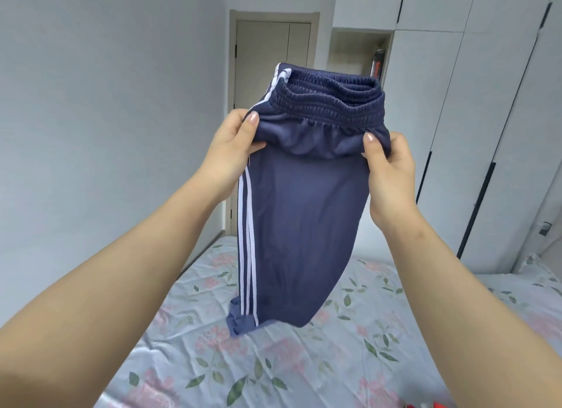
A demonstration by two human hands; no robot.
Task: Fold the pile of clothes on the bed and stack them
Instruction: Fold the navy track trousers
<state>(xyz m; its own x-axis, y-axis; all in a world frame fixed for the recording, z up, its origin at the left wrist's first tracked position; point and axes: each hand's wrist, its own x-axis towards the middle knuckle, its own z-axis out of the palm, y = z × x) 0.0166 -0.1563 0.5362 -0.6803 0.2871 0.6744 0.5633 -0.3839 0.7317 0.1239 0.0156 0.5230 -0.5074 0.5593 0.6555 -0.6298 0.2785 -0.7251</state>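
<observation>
The left hand (234,147) and the right hand (389,167) each pinched 1 side of the navy shorts (304,219) just under the waistband, holding them upright above the floral bed (349,356), 3 white stripes (245,240) running down their left edge, with a closed door (270,61) and a white wardrobe (462,119) beyond.

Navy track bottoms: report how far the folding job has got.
Done: no folded stack shows in this view. In hand: the left hand and right hand pinch the navy track bottoms just under the waistband, hanging over the bed. Left: fold them and lay them down; the pile is out of view, bar something red at the lower edge.
</observation>
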